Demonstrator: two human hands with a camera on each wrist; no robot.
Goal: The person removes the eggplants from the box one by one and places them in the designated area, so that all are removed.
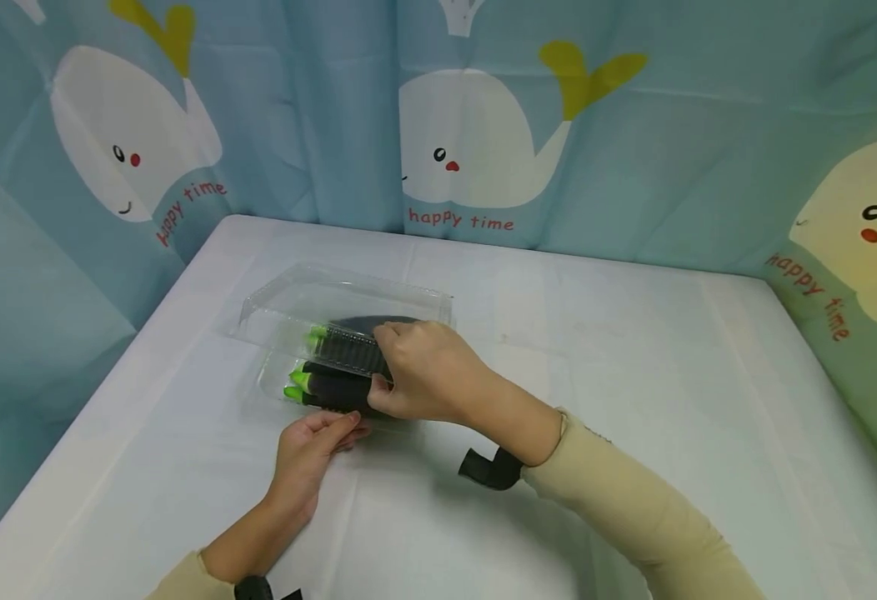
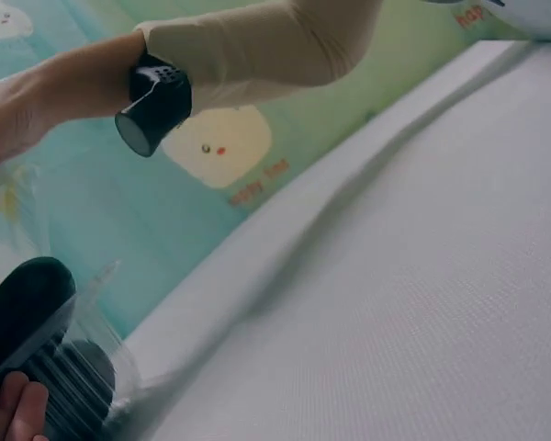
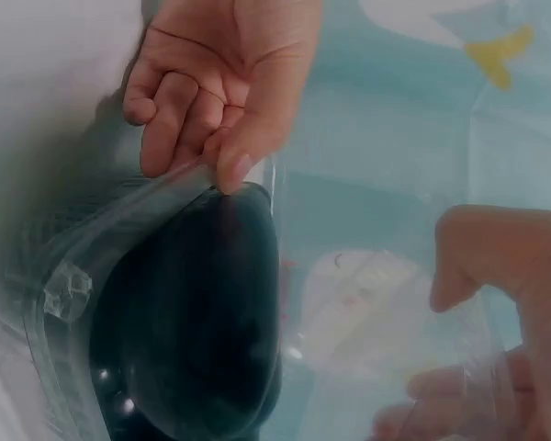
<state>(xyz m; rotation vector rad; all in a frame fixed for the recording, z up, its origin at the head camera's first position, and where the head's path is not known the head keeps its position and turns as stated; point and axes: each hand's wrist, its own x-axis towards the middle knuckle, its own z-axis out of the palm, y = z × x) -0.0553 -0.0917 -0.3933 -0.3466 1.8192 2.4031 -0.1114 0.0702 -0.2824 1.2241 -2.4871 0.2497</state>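
A clear plastic clamshell box (image 1: 268,377) lies on the table with its lid (image 1: 277,296) raised at a tilt over it. Dark eggplants (image 1: 337,387) with bright green stem ends lie side by side inside; in the right wrist view their rounded dark ends (image 3: 202,312) show. My left hand (image 1: 317,442) pinches the box's near rim between thumb and fingers. My right hand (image 1: 434,371) grips the lid's edge, thumb on one side and fingers on the other, and hides part of the eggplants. In the left wrist view only my left fingertips (image 2: 18,404) show.
A white cloth-covered table (image 1: 633,400) spreads out around the box, mostly to its right. A blue-green curtain (image 1: 318,125) with printed whales hangs behind and along both sides. Black camera straps (image 1: 491,468) are on my wrists.
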